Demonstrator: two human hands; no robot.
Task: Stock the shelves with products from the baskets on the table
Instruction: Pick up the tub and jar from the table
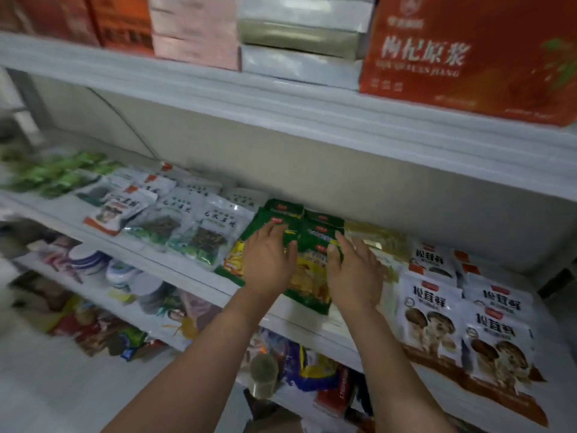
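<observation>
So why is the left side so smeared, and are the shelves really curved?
Head view: motion blur smears the green packets at far left, while the mushroom packets at right look sharper. Same view: the upper shelf bows from wide-angle distortion, and the light is soft, with no harsh glare.

Glossy plastic film covers the green-and-yellow snack packets (309,273) at centre frame, catching soft highlights. Left of them, clear-windowed plastic pouches (206,232) show dry, rough, dark contents. The white mushroom pouches (434,310) at lower right have a smooth, slightly shiny printed skin. Upper right, an orange carton (452,57) looks like matt printed cardboard; beside it, silver boxes (299,57) carry a metallic foil sheen. The white shelf boards (281,98) appear smooth and matt.
</observation>
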